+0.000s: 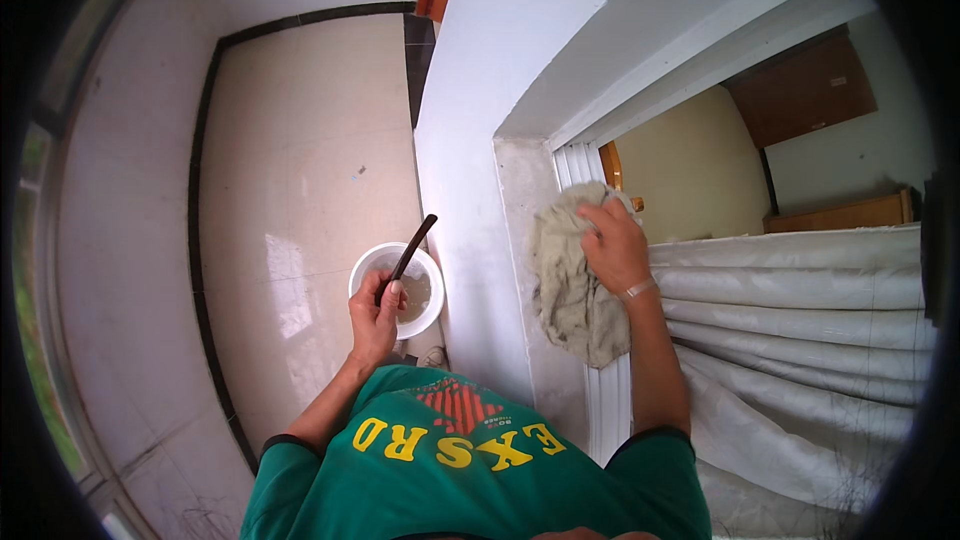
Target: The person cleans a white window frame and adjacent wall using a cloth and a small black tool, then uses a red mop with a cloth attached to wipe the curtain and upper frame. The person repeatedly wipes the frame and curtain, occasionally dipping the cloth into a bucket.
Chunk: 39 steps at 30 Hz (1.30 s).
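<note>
My left hand (pixel 375 319) grips a slim dark stick-like handle (pixel 415 246), its upper end pointing away from me; what its lower end carries is hidden by the hand. Below that hand, a white bucket (pixel 358 261) of cloudy water with some foam stands on the floor. Over the window sill (pixel 525 172) and the white sliding-window track (pixel 609 405) lies a crumpled, damp-looking grey-beige cloth (pixel 581 307). My right hand (pixel 619 246) has hold of its far right part, fingers bent into the fabric.
A white wall (pixel 469 165) drops from the sill to the glossy tiled floor (pixel 300 127). Beyond the window opening hangs a pale curtain (pixel 787 289), with a brown wooden cabinet (pixel 806 90) farther inside. Another window (pixel 37 240) runs along the left. Small scraps (pixel 360 171) lie on the floor.
</note>
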Each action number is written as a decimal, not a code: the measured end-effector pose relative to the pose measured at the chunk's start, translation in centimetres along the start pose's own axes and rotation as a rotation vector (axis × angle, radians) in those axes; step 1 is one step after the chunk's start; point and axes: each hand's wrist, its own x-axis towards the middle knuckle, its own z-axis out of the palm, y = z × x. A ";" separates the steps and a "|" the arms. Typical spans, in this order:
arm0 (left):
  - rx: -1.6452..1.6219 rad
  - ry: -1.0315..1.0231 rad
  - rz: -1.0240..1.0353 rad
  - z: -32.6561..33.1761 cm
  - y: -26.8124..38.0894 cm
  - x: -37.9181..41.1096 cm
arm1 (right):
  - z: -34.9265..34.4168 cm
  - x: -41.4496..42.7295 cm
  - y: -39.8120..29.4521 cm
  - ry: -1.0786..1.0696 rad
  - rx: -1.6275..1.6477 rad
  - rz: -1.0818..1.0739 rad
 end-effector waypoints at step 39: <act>0.498 -0.157 0.662 19.6 6.7 5.1 | -2.9 -9.5 -5.3 0.500 0.889 0.449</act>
